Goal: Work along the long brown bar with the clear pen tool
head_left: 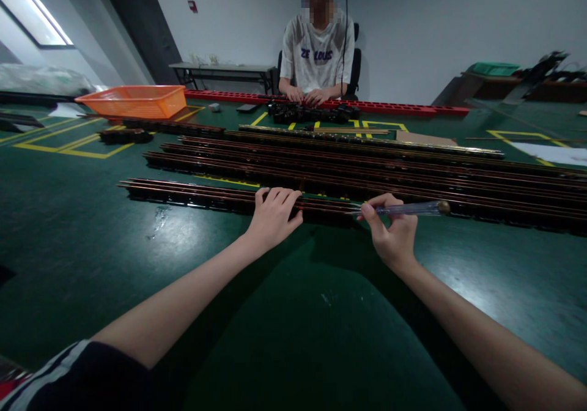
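A long dark strip [197, 194] with thin copper-coloured rods along its top lies on the green table in front of me. My left hand [273, 218] is laid across it, fingers curled over the far side and thumb on the near side, gripping it. To the right, my right hand [392, 233] pinches a screwdriver [424, 209] with a clear, purplish handle and a brown end. It is held nearly level, its thin tip pointing left at the strip's rods. Whether the tip touches a rod is too small to tell.
Several similar long strips [321, 163] lie just beyond, reaching off to the right. An orange basket [137, 102] stands at the back left. Opposite sits a person [318, 56] with both hands at a dark pile of parts [307, 112]. A red rail [394, 108] runs along the far side.
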The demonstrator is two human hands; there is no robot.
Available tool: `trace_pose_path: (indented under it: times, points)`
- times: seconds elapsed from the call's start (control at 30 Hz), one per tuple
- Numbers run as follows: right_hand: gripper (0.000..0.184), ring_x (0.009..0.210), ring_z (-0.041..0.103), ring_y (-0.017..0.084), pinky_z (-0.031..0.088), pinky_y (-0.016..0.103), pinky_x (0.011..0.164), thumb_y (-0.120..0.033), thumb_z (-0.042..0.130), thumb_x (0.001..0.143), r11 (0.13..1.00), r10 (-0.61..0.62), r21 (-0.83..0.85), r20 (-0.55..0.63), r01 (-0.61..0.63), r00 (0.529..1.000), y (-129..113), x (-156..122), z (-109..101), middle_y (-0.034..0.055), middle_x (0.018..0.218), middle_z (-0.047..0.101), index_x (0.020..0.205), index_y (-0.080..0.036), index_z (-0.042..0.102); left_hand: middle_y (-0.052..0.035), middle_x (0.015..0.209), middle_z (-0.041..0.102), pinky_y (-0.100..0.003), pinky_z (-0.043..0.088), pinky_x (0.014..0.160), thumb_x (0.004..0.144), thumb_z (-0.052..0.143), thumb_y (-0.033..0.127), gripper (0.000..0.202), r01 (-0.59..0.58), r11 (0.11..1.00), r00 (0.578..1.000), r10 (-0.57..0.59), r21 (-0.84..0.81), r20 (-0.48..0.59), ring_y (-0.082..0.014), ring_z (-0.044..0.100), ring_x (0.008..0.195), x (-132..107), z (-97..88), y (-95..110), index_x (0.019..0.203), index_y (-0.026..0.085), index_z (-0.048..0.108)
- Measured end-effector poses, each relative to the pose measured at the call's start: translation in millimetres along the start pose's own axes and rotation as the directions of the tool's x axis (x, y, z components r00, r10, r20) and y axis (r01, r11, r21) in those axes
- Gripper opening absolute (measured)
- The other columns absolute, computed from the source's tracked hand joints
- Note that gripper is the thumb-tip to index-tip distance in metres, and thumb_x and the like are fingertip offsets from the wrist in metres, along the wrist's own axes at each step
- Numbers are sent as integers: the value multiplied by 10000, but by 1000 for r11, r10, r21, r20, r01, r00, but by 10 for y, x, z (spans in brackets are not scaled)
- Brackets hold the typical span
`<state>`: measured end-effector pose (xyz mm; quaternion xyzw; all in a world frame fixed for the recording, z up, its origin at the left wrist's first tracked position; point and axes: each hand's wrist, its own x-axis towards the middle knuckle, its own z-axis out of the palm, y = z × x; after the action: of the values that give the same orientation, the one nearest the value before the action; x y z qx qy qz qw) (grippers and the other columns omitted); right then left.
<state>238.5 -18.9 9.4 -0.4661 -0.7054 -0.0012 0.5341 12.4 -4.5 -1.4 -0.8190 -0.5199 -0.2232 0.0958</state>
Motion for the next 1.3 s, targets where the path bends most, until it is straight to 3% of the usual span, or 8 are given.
trace_pose_path:
  times: [0.7, 1.17, 1.3]
  points:
    - [218, 569, 567, 162, 420, 311, 585, -343, 554, 833, 996, 58, 64, 27, -59, 998, 26, -12, -3, 7, 574, 615, 662, -208, 549, -76, 1167, 620, -441, 280, 955, 891, 453, 221, 299, -34, 999, 999, 34, -1, -30, -240, 527, 1099, -8, 16, -37, 1166, 168, 558]
    - [223, 507, 540, 142, 392, 294, 577, -344, 547, 820, 993, 121, -7, -104, -122, 987, 70, -21, -18, -24, 493, 551, 653, -196, 539, -71, 1157, 622, -432, 280, 952, 890, 466, 223, 301, -34, 999, 999, 34, -2, -32, -237, 529, 1084, -13, 31, -44, 1168, 160, 562]
    - [187, 485, 499, 119, 378, 278, 521, -342, 545, 833, 982, 172, 121, -227, -148, 958, 97, -25, 20, -38, 561, 494, 715, -203, 504, -75, 1167, 616, -433, 281, 952, 896, 455, 235, 309, -25, 1000, 999, 25, 0, -30, -237, 527, 1094, -12, 23, -39, 1179, 160, 555]
